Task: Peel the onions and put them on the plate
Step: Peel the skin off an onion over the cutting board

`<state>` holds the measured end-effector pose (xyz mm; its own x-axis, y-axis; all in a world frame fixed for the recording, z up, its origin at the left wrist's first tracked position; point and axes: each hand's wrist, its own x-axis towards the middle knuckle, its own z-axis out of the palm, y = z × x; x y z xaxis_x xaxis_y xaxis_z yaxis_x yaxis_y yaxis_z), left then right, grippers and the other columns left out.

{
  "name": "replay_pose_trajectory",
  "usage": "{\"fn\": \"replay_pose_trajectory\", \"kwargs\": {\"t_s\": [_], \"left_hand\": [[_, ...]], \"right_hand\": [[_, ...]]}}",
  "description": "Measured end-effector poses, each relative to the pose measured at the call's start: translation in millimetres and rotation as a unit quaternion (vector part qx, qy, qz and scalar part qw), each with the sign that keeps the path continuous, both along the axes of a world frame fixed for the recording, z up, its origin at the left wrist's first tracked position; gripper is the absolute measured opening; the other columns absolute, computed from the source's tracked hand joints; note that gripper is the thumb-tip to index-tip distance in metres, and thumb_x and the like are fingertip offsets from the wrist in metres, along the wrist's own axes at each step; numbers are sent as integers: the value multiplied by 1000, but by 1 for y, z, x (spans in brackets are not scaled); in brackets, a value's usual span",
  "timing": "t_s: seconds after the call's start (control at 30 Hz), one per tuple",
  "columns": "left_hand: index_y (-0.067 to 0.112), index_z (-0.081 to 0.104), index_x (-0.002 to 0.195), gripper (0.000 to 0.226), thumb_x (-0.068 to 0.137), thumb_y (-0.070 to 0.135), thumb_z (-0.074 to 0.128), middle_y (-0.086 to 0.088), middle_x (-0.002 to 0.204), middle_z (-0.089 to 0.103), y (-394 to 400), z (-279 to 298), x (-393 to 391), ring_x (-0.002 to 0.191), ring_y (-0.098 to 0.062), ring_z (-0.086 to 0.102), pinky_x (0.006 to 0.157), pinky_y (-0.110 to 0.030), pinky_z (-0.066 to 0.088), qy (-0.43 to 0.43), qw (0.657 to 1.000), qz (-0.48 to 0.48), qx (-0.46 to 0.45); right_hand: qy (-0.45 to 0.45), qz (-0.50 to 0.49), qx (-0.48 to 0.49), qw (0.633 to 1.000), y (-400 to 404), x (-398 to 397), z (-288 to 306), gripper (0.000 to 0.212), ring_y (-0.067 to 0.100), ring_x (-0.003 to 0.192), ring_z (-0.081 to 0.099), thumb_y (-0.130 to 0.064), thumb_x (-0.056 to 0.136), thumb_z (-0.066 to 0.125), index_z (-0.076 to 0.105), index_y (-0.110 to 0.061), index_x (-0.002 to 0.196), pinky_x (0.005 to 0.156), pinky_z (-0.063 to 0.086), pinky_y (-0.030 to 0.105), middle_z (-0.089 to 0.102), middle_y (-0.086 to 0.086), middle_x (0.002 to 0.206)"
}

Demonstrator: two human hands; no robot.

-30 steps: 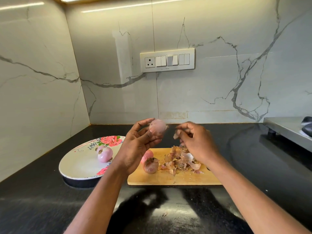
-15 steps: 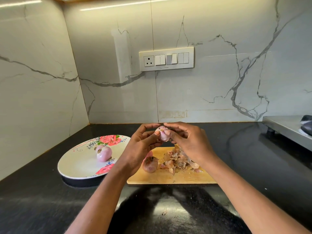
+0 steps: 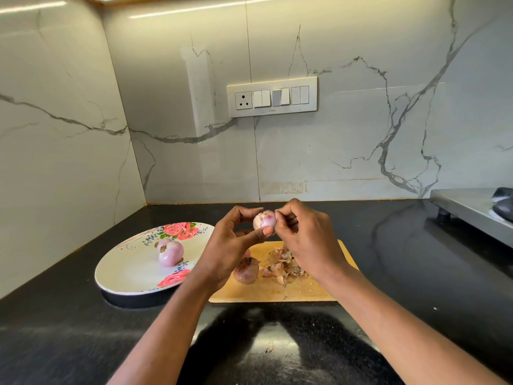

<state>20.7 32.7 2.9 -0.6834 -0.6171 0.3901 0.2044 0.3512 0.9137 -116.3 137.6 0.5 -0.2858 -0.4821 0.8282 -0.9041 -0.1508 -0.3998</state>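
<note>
The left hand (image 3: pixel 233 245) covers the back and underside of the onion it holds (image 3: pixel 264 219), so only the front of that onion shows. The right hand (image 3: pixel 308 240) hides the onion's right side, and its fingertips are tucked in, so how they pinch cannot be told. Both hands hide part of the cutting board (image 3: pixel 277 293) and part of the pile of peels (image 3: pixel 283 266). Another onion on the board (image 3: pixel 246 271) is partly behind the left wrist. A bit of something pink just above it is too hidden to name. The metal shelf (image 3: pixel 472 209) is cut off by the right edge, and the dark thing on it (image 3: pixel 503 202) too.
</note>
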Motion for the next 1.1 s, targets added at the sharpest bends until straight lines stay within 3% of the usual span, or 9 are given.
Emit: {"fn": "replay_pose_trajectory", "kwargs": {"t_s": [0.1,0.23,0.4,0.53,0.73,0.9,1.0,1.03,1.1], "left_hand": [[13,67,116,37,82,17,80,5,117,72,-1,0,0,106,-14,69,99,-50,54,0,1000,1,2],[13,67,120,42,80,18,79,4,118,72,-4,0,0,116,-12,65,92,-29,54,23,1000,-9,10],[14,64,124,47,79,15,77,2,122,71,-5,-1,-2,119,-16,64,93,-31,53,48,998,-32,36],[14,63,127,49,79,14,76,3,120,72,-4,1,-2,120,-19,64,96,-34,53,45,996,-52,53],[16,63,127,49,80,15,75,-2,125,69,-4,1,-1,124,-28,61,101,-40,51,49,993,-73,77],[25,64,134,51,85,14,70,-3,132,67,2,4,-1,122,-25,62,102,-37,51,62,988,-110,93],[21,65,133,51,84,9,67,-8,133,66,2,7,0,115,-24,65,102,-35,53,89,979,-126,133],[18,64,133,51,84,7,64,-12,134,66,1,8,2,113,-23,67,99,-32,55,109,972,-129,162],[14,62,134,51,84,5,61,-17,134,65,-4,11,5,108,-22,69,93,-28,59,145,961,-120,201]], "right_hand": [[-30,13,-1,999,2,0,2,12,-3,62,58,-20,94,70,66,-10,90,51,37,5,62,-8,75],[-70,-2,-15,997,0,2,2,11,-6,63,59,-18,91,74,68,-9,92,54,42,5,66,-7,76],[-202,42,-20,978,1,-2,7,11,9,75,72,-14,91,74,68,-11,100,66,59,24,75,-3,86],[-301,117,13,946,6,-6,15,14,13,72,76,-8,95,67,66,-17,105,64,55,18,78,0,89],[-374,127,35,918,2,-10,13,13,17,73,76,-4,96,65,70,-15,98,76,61,32,78,5,88],[-478,184,3,859,-1,-7,16,13,12,75,73,-1,95,64,74,-10,96,67,58,19,76,11,95],[-513,192,-3,836,0,-10,16,17,12,74,70,0,97,60,74,-9,96,65,56,18,74,12,96],[-519,184,1,835,3,-13,16,17,12,74,68,0,98,58,73,-9,97,63,55,17,73,12,96],[-431,116,58,893,9,-22,15,19,12,73,68,-4,101,55,73,-14,100,60,53,17,73,7,94]]}}
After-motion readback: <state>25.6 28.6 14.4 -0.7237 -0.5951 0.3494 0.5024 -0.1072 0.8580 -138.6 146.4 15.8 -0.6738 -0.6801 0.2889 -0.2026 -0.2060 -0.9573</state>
